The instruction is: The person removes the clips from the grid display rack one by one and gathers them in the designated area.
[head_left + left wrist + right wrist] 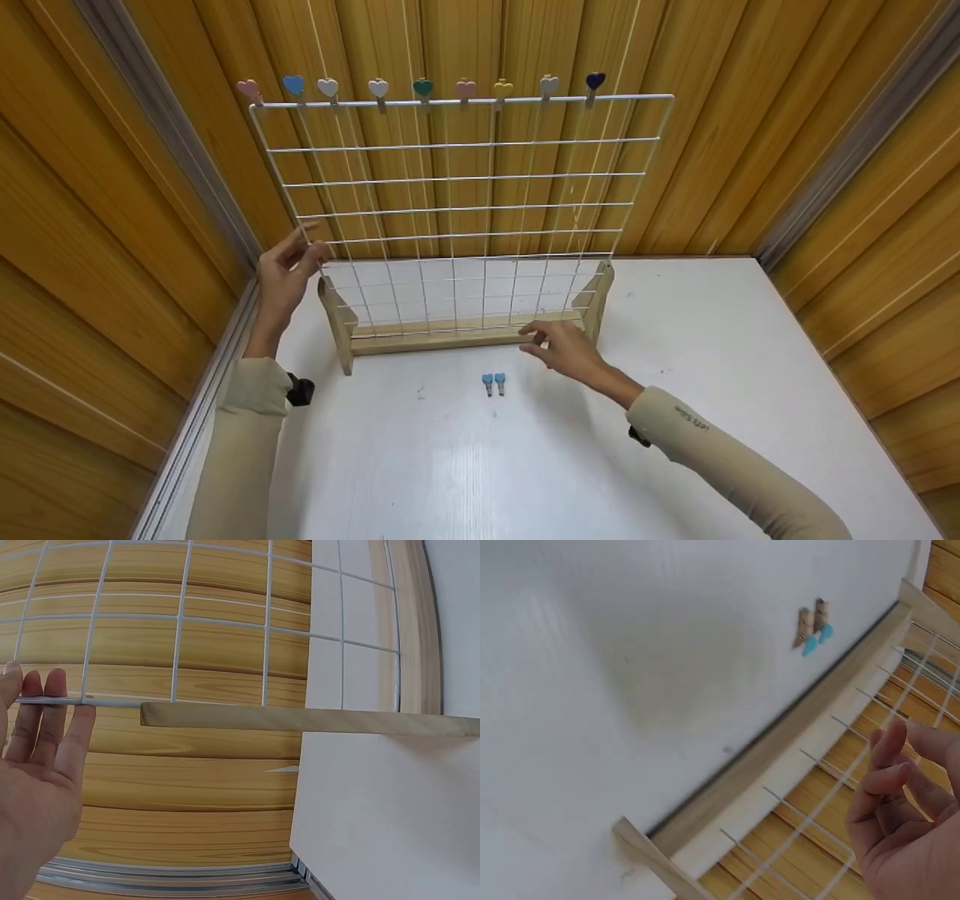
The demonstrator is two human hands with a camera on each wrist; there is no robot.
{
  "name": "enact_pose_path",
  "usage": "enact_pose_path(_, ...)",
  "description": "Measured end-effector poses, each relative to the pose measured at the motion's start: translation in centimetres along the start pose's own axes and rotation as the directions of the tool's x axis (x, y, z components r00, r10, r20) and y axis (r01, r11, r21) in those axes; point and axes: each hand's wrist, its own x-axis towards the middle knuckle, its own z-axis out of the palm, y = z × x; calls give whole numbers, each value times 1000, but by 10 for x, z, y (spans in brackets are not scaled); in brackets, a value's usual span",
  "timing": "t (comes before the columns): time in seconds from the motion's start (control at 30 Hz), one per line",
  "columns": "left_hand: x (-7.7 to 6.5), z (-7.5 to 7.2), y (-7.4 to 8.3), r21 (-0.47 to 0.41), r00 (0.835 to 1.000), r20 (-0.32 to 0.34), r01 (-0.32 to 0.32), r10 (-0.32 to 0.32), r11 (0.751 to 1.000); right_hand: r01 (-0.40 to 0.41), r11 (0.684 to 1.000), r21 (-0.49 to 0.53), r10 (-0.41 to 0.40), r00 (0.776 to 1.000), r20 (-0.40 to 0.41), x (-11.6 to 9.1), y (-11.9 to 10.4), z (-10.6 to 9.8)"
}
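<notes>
A white wire grid (490,178) stands upright in a wooden stand (420,343). My left hand (283,274) grips the grid's left edge wire just above the stand's side piece, thumb on one side and fingers on the other in the left wrist view. My right hand (566,349) hovers in front of the grid's lower right part, fingers loosely bent and holding nothing. Two small clothespins with blue hearts (488,382) lie side by side on the white table, left of that hand. Along the grid's top wire sit several heart clothespins, among them a green one (423,88) and a dark purple one (595,84).
The white table (450,465) carries the stand near its back edge. Wood-patterned walls (862,225) rise behind and on both sides, with grey metal strips (187,142) at the corners.
</notes>
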Motion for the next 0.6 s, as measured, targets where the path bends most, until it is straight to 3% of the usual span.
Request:
enact_pose_path(0.1,-1,0,-2,1,1000,-3,23,-23,1000,40,999,-22,-41,999,-35,3,-13,-31)
enact_pose_path(0.17,0,0,-8,0,1000,-2,30,-30,1000,84,991,-101,-92,992,-85,7,-22,-53)
enact_pose_path(0.3,4,-3,-23,-2,1000,-9,22,-22,1000,163,937,-310,-231,953,-197,18,-40,-95)
enact_pose_path(0.37,6,-5,-28,8,1000,-18,12,-12,1000,183,912,-368,-282,930,-236,24,-50,-116)
enact_pose_path(0.43,7,-6,-31,13,1000,-23,-2,2,1000,193,906,-376,-308,911,-275,30,-59,-137)
enact_pose_path(0.6,10,-4,-31,30,1000,-4,-5,5,1000,215,939,-270,-313,859,-404,42,-79,-184)
